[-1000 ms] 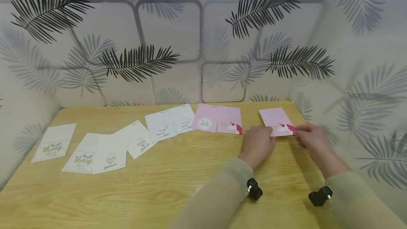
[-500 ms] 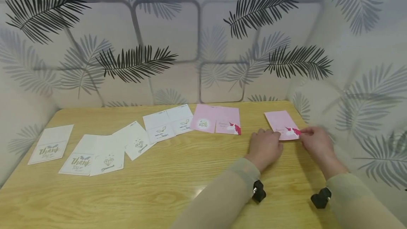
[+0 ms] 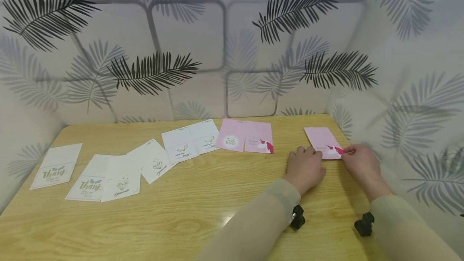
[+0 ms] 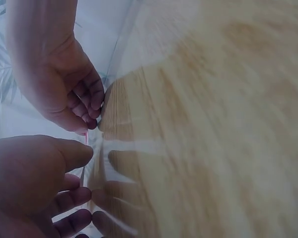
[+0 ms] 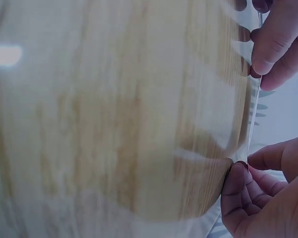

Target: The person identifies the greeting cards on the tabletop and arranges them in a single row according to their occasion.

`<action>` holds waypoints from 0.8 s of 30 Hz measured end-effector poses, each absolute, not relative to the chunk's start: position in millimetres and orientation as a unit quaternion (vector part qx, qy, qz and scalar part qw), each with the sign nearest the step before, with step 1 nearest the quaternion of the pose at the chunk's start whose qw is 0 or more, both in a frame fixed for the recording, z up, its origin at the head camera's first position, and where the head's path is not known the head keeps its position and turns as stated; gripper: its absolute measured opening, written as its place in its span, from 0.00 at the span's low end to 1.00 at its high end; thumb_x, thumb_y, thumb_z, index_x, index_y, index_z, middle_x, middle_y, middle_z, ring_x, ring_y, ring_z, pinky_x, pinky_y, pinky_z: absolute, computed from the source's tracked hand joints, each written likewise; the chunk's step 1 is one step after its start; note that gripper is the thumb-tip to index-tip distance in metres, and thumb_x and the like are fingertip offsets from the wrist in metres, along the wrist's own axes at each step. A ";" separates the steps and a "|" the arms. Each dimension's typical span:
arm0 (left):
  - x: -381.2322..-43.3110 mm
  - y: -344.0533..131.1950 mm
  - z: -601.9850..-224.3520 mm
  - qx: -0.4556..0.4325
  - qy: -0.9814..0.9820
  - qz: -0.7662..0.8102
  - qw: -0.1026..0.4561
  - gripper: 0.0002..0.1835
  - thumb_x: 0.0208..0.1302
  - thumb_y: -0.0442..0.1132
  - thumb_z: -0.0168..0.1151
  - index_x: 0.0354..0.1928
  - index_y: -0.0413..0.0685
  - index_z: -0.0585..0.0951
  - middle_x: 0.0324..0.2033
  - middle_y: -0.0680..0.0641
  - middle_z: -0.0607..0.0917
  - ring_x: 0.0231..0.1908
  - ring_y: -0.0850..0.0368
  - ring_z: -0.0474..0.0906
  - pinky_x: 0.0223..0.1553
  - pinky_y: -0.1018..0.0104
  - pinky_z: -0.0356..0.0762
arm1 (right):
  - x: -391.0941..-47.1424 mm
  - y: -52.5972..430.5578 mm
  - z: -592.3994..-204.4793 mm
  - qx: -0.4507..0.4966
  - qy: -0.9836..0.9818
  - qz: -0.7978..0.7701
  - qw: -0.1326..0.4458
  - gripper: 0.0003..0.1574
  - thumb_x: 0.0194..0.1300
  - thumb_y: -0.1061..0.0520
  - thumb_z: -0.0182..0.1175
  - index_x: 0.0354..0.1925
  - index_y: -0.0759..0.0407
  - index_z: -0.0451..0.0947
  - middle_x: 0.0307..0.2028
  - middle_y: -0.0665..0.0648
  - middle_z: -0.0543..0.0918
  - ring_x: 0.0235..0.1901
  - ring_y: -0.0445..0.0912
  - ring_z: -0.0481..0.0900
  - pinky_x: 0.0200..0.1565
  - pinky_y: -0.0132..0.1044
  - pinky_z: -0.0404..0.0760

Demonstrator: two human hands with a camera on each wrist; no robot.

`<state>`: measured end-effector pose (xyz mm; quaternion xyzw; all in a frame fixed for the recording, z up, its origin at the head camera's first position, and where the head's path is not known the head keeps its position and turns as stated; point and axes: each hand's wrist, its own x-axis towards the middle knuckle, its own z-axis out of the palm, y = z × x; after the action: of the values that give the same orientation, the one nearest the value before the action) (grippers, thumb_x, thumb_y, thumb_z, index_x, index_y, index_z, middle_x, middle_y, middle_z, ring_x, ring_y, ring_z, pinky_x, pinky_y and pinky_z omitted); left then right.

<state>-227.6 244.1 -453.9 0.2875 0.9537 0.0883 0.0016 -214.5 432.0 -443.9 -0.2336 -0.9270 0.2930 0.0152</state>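
Note:
A pink card (image 3: 319,135) with a red unicorn at its lower right lies at the far right of the table. My left hand (image 3: 305,169) holds its near left corner, knuckles up. At the near right corner, my right hand (image 3: 362,167) pinches the card between thumb and fingers. The left wrist view has the left hand (image 4: 35,178) low and the right hand (image 4: 57,84) above it, the thin card edge between them. Seen from the right wrist, the right hand (image 5: 273,193) is at the bottom and the left hand (image 5: 280,44) at the top.
Two pink cards (image 3: 232,134) lie side by side to the left. Further left, several white cards (image 3: 181,144) run in an overlapping row, and a "Thank you" card (image 3: 58,164) lies apart. A leaf-patterned wall (image 3: 210,51) borders the wooden table (image 3: 174,220) behind and at the sides.
Both hands and the pink unicorn card have shifted a little to the right and nearer the person. The head view has turned slightly; the other cards stay put on the table.

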 end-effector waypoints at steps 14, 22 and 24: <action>-224.5 243.5 -450.9 0.279 0.957 0.078 0.023 0.26 0.80 0.66 0.60 0.72 0.68 0.81 0.70 0.63 0.76 0.64 0.58 0.70 0.63 0.56 0.72 | -217.4 427.6 -444.7 -0.233 -0.937 0.261 0.020 0.20 0.75 0.60 0.55 0.56 0.74 0.79 0.47 0.72 0.84 0.44 0.62 0.80 0.42 0.49 0.76; -232.3 252.1 -461.7 0.275 0.958 0.062 0.042 0.28 0.80 0.70 0.56 0.72 0.71 0.80 0.72 0.64 0.74 0.67 0.57 0.67 0.64 0.56 0.69 | -221.6 428.3 -449.8 -0.244 -0.938 0.245 0.017 0.19 0.77 0.59 0.56 0.56 0.73 0.78 0.48 0.72 0.84 0.45 0.62 0.79 0.44 0.52 0.77; -233.5 253.4 -463.8 0.275 0.959 0.060 0.043 0.28 0.79 0.70 0.57 0.72 0.72 0.80 0.72 0.65 0.73 0.67 0.57 0.67 0.64 0.56 0.70 | -221.8 428.7 -451.7 -0.246 -0.938 0.243 0.018 0.19 0.76 0.59 0.56 0.56 0.74 0.78 0.48 0.72 0.83 0.45 0.63 0.79 0.45 0.54 0.77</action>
<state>-233.5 253.4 -463.8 0.2751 0.9586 0.0605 0.0426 -221.8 428.7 -451.7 -0.2456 -0.9384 0.2426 0.0184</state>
